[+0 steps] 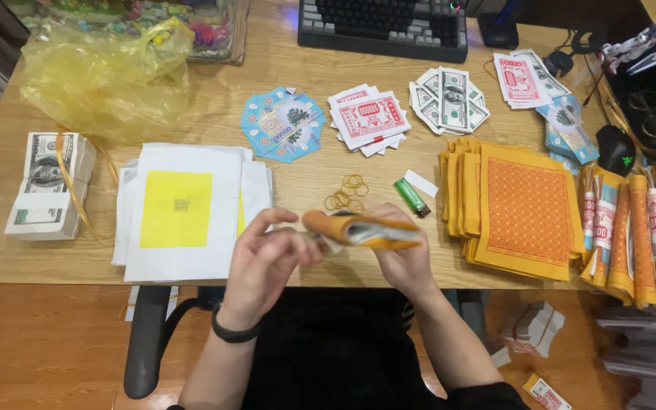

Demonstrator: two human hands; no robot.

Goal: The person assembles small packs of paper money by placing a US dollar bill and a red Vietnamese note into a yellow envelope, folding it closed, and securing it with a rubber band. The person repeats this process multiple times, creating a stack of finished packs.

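Both hands hold a rolled bundle (362, 230) of paper notes wrapped in an orange-yellow sheet, just above the table's front edge. My right hand (406, 258) grips the bundle from below and behind. My left hand (263, 262) pinches its left end with thumb and fingers; a black band circles that wrist. Several loose rubber bands (345, 193) lie on the wood just beyond the bundle, beside a green lighter (412, 197).
A stack of white sheets with a yellow square (180, 209) lies left. Orange patterned sheets (521, 209) and finished rolls (639, 228) sit right. Fanned paper notes (370, 118), a banded note stack (47, 186), a yellow plastic bag (100, 72) and a keyboard (385, 26) lie farther back.
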